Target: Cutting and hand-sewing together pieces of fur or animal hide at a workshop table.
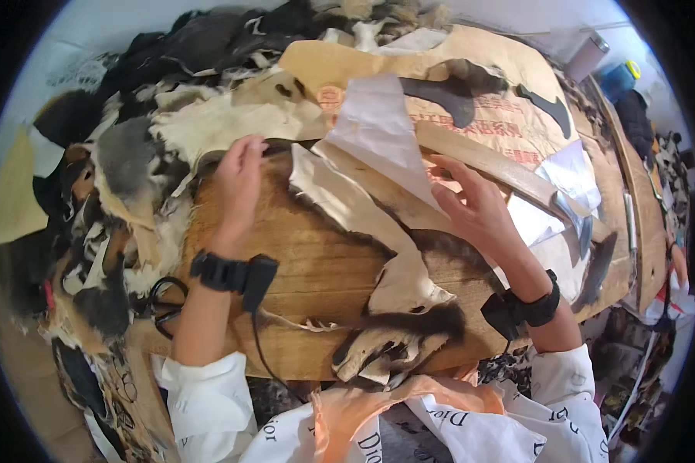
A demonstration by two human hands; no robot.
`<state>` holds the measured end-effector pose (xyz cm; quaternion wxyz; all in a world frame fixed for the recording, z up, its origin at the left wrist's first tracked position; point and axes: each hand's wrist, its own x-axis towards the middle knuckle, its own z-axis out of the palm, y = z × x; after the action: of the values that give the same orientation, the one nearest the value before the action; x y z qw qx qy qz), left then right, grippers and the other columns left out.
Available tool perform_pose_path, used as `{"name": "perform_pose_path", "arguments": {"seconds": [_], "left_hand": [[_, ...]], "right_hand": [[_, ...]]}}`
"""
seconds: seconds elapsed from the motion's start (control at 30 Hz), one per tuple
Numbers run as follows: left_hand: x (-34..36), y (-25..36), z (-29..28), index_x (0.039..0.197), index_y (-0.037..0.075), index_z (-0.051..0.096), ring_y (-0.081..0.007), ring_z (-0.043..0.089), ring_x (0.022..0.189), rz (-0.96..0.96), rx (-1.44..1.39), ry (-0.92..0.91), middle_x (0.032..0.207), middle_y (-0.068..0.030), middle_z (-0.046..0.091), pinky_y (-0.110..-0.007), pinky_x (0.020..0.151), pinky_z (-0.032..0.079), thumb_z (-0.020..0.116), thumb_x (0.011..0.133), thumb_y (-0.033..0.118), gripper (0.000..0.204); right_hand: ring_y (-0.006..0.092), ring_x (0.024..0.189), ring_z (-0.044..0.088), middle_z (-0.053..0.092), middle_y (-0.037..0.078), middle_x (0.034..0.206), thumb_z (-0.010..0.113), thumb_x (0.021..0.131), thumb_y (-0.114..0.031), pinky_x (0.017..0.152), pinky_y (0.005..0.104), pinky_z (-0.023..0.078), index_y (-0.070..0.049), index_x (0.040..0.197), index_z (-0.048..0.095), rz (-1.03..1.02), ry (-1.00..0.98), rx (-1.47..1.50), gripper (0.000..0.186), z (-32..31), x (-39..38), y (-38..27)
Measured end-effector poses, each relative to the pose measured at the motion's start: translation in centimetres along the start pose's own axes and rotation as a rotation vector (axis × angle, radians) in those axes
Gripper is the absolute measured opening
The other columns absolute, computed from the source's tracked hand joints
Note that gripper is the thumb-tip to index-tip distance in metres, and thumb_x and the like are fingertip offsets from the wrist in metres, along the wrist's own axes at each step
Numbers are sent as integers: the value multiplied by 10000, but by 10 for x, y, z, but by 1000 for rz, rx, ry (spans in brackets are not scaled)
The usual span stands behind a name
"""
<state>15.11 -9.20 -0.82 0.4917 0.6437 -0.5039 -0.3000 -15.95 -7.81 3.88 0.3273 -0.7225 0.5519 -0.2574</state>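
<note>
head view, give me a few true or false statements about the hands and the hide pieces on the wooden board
1. The left hand lies flat on a pale hide piece at the board's far left edge. True.
2. The right hand grips a pair of scissors. False: it holds no tool; its open fingers rest by the long pale hide strip.
3. Both wrists wear black straps. True.
4. The wooden board is bare. False: the hide strip lies across it, dark fur at its near end.
5. The heap of fur scraps lies to the person's right. False: it is piled on the left.
</note>
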Motion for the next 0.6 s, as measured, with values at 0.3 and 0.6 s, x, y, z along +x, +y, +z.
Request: {"name": "perform_pose_path", "arguments": {"seconds": [0.3, 0.6], "left_hand": [[-32, 25, -28, 1129, 7, 566, -121, 521, 937, -53, 59, 1, 1026, -37, 584, -238, 822, 387, 450, 948, 262, 333], [-94, 63, -2, 1169, 13, 533, -142, 480, 955, -34, 148, 97, 1101, -55, 541, -275, 855, 356, 423, 952, 329, 398]], "right_hand": [[303, 649, 619, 631, 152, 718, 577, 790, -110, 602, 354, 488, -37, 831, 646, -41, 320, -362, 109, -124, -47, 43], [131, 637, 631, 660, 93, 744, 602, 812, -135, 589, 250, 484, -34, 904, 662, 263, 423, -432, 149, -267, -150, 167]]}}
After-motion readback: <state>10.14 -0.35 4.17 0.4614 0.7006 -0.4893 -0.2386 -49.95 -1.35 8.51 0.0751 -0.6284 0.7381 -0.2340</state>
